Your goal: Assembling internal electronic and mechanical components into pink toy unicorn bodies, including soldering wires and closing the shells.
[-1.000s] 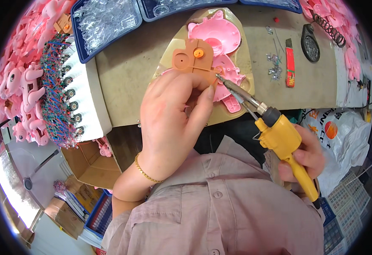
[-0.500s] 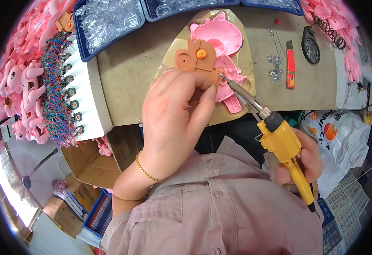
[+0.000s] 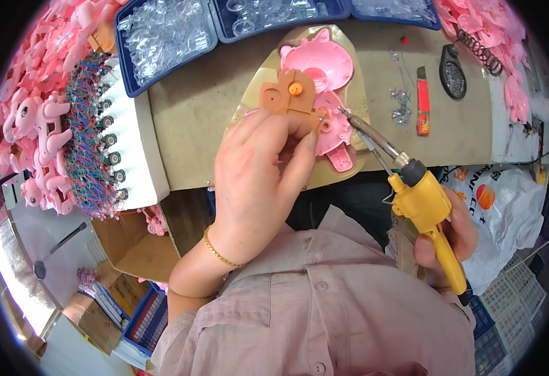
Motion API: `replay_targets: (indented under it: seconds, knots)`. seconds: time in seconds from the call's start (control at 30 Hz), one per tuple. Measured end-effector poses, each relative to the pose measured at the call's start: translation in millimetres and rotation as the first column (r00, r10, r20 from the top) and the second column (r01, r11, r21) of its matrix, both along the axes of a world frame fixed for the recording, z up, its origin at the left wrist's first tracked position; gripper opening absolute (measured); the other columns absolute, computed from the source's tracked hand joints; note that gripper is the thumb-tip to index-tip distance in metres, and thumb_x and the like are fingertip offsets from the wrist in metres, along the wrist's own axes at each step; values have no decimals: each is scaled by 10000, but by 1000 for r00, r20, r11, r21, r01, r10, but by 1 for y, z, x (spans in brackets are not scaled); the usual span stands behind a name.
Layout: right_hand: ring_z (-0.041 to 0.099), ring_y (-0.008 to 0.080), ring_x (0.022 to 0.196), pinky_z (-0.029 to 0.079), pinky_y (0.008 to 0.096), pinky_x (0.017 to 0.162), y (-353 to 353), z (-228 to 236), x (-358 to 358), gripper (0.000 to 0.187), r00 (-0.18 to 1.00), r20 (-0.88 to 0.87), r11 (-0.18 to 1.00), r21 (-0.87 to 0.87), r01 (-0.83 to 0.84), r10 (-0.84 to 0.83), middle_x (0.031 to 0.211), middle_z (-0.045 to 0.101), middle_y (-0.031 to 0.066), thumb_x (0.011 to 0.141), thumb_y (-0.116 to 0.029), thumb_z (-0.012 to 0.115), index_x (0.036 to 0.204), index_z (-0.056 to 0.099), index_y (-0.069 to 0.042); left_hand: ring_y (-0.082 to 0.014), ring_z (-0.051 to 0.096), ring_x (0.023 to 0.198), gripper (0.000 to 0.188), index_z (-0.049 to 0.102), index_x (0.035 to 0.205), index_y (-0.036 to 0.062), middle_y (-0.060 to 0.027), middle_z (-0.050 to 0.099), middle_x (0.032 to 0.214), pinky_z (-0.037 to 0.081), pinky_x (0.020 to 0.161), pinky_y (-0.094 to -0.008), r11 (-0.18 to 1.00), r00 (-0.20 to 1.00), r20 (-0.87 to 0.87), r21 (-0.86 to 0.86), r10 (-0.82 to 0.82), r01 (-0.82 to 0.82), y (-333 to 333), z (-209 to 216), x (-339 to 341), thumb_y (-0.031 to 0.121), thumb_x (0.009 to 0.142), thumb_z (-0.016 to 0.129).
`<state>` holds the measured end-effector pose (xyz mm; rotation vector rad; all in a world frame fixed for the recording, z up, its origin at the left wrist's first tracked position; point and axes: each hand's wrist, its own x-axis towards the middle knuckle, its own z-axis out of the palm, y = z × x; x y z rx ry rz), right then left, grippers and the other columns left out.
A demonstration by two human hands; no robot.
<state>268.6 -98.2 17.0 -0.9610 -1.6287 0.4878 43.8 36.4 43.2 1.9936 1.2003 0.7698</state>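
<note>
While the brown plastic panel (image 3: 301,105) is pinched at its near edge by the left hand's (image 3: 256,164) closed fingers, apparently for steadiness, the yellow soldering gun (image 3: 422,197) is gripped by its handle in the right hand (image 3: 461,229), its tip poised just right of the panel. Beneath and behind the panel, pink toy shells (image 3: 324,56) are backed by the tan fixture (image 3: 360,100), presumably for support.

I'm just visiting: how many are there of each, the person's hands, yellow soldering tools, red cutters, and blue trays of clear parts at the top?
Hands: 2 (left hand, right hand)
Yellow soldering tool: 1
Red cutter: 1
Blue trays of clear parts: 3
Total: 7
</note>
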Motion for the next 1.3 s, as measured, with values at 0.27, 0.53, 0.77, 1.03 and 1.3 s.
replay_targets:
  seconds: [0.27, 0.53, 0.77, 1.03, 1.3]
  knots:
    - [616, 223, 914, 542, 311, 663, 6, 38, 57, 415, 723, -259, 762, -324, 560, -641, 1122, 570, 152, 816, -99, 575, 1202, 476, 17, -242, 520, 656, 72, 585, 775, 26, -80, 539, 688, 413, 643, -335, 997, 991, -114, -31, 72, -76, -13, 9, -14, 31, 779, 657]
    - [592, 189, 1010, 503, 304, 838, 59, 60, 124, 356, 697, 99, 669, -213, 712, -710, 1159, 601, 126, 867, -69, 620, 1202, 545, 28, -262, 532, 725, 114, 615, 858, 22, -92, 587, 815, 411, 689, -340, 983, 990, 23, 116, 143, -144, -1, 8, -21, 6, 754, 661]
    - [591, 135, 861, 490, 261, 728, 40, 7, 97, 283, 691, -141, 536, -744, 399, -709, 1121, 576, 84, 955, -171, 529, 1197, 508, -27, -156, 501, 669, 291, 666, 996, 89, 1, 519, 758, 382, 606, -285, 857, 906, -411, 426, -103, 291, -53, 6, -51, 112, 707, 680]
    - [608, 210, 884, 481, 308, 777, 160, 61, -41, 146, 888, 428, 978, -185, -97, 169, 1003, 614, 130, 837, -56, 608, 970, 616, 5, -167, 527, 642, 237, 635, 929, 85, -18, 515, 712, 403, 569, -306, 906, 861, -479, 270, -168, 327, -52, -8, -55, 138, 723, 739]
    - [595, 167, 804, 478, 285, 725, 207, 64, -59, 102, 799, 282, 789, -508, -345, 531, 930, 596, 78, 785, -51, 655, 830, 604, 24, -90, 595, 786, 180, 602, 1020, -30, -55, 642, 877, 474, 733, -227, 762, 798, 455, -648, 395, -8, -20, 46, -87, 103, 899, 604]
